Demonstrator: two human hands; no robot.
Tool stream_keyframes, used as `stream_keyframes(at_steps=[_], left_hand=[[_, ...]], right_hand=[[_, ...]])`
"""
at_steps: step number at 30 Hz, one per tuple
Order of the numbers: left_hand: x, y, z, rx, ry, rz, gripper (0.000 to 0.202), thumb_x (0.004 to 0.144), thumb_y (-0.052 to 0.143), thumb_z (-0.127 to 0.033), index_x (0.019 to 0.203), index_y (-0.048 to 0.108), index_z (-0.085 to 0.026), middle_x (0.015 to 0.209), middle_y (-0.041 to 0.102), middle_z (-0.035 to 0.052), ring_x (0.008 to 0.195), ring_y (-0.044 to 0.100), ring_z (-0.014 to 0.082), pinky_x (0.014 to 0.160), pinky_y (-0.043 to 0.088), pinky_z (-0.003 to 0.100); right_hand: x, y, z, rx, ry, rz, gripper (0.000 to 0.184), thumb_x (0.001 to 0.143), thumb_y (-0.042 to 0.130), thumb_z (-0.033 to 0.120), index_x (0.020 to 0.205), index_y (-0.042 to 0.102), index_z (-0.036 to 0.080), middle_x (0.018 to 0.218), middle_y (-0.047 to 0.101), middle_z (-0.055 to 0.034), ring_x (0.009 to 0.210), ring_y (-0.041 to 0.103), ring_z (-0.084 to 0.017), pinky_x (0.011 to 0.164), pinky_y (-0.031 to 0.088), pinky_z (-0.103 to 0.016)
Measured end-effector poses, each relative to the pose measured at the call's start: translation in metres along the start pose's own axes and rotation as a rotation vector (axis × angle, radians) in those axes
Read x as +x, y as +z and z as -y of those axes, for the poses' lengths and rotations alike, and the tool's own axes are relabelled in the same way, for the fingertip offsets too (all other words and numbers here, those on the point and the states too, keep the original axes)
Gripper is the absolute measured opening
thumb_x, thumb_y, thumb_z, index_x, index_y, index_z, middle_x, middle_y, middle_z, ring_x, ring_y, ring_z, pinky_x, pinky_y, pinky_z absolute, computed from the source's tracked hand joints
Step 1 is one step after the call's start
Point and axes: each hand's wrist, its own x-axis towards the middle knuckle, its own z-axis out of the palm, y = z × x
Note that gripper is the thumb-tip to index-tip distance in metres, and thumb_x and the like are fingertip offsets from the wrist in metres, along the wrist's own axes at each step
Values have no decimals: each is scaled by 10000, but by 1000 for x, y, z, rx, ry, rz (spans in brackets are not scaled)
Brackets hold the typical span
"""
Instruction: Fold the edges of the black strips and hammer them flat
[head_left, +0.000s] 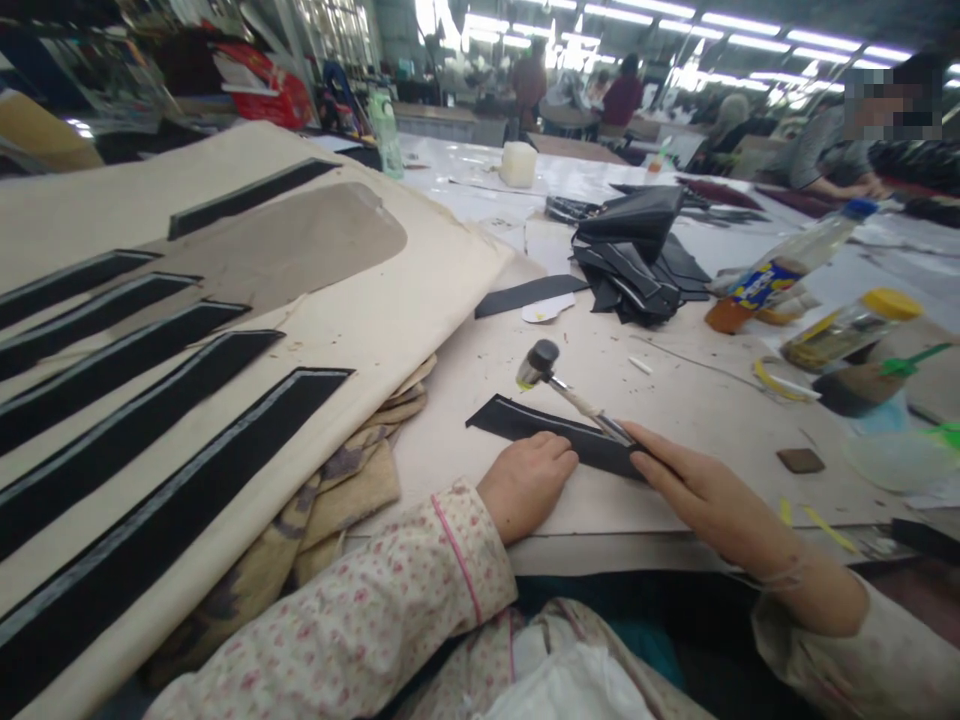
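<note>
Black and leather-like, the strip (pixel 600 452) lies near the front edge of the counter (pixel 697 390), beside both of the person's hands. Its long axis runs aslant to that edge: the left end is farther off, the right end closer to the person, and a pale line follows its far long side. The left hand (pixel 527 490) meets it from the near side, fingers bent and close together over the near long side, about midway along; whether they pinch the strip or only press on it cannot be told. The right hand (pixel 709 500) is at the strip's right end, closed round the handle of a hammer (pixel 588 406), its fingertips so close to that end that touch or gap is hard to judge. Neither hand covers the left end, and the left hand is the nearer of the two to it. From the right hand the hammer points left and away, its head beyond the strip's far long side; whether the head touches the counter is unclear. To the left, a cream sheet (pixel 420 290) bears dark bands (pixel 202 495) running from near left to far right
</note>
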Motion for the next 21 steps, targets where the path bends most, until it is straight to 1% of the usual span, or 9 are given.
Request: stream_keyframes(at_steps=[2, 6, 10, 12, 15, 16, 18, 20, 21], left_hand=[[0, 0, 0, -3, -1, 7, 150, 843, 455, -109, 944, 565, -124, 985, 603, 83, 1022, 521, 207, 879, 478, 330], [1, 0, 0, 6, -14, 7, 154, 842, 458, -110, 952, 563, -129, 990, 601, 83, 1013, 523, 208, 878, 476, 337], [1, 2, 0, 2, -11, -3, 165, 843, 463, -115, 973, 564, -127, 1023, 597, 81, 1004, 525, 204, 885, 470, 336], [1, 2, 0, 5, -14, -6, 173, 844, 460, -116, 978, 569, -129, 1033, 599, 78, 1004, 526, 205, 892, 463, 337], [1, 3, 1, 1, -24, -17, 185, 844, 458, -118, 985, 578, -135, 1043, 603, 72, 1003, 529, 205, 892, 457, 335], [1, 3, 1, -4, -24, -21, 191, 844, 459, -119, 991, 579, -137, 1047, 604, 71, 1001, 531, 202, 889, 457, 333], [0, 4, 2, -13, -23, -40, 204, 845, 459, -123, 1008, 579, -142, 1065, 603, 71, 1006, 529, 198, 887, 452, 332], [0, 4, 2, -1, -44, -83, 220, 850, 455, -132, 1029, 579, -156, 1118, 590, 73, 1063, 505, 208, 914, 426, 360], [1, 4, 1, 11, -68, -105, 227, 853, 453, -140, 1040, 578, -163, 1150, 579, 75, 1097, 487, 217, 929, 409, 380]], right_hand=[[-16, -2, -10, -32, 74, -28, 492, 903, 343, 410, 1332, 436, 188, 1292, 526, -41, 1176, 503, -215, 1008, 389, -376], [-40, -2, -26, -40, 170, 28, 485, 892, 354, 429, 1289, 497, 191, 1229, 577, -48, 1130, 540, -233, 972, 426, -389], [-46, -1, -29, -11, 200, -47, 527, 895, 330, 449, 1333, 444, 178, 1281, 533, -53, 1181, 493, -227, 1018, 368, -391], [-45, 0, -28, -25, 206, -17, 528, 895, 322, 442, 1332, 445, 174, 1284, 529, -58, 1177, 498, -229, 1020, 364, -402], [-49, -1, -30, -17, 204, 55, 508, 887, 339, 445, 1301, 486, 189, 1265, 548, -44, 1165, 510, -226, 1018, 369, -399], [-52, -2, -31, -7, 204, 47, 507, 885, 345, 450, 1300, 487, 196, 1267, 547, -37, 1171, 505, -223, 1022, 365, -394], [-60, -4, -36, 4, 219, -15, 520, 882, 352, 463, 1314, 470, 200, 1285, 531, -34, 1190, 486, -223, 1031, 352, -391], [-69, -5, -43, -5, 258, -70, 543, 879, 344, 475, 1326, 455, 187, 1298, 516, -47, 1200, 473, -232, 1031, 348, -399], [-74, -5, -46, -12, 281, -72, 554, 877, 338, 480, 1327, 454, 178, 1296, 516, -55, 1198, 474, -236, 1029, 349, -405]])
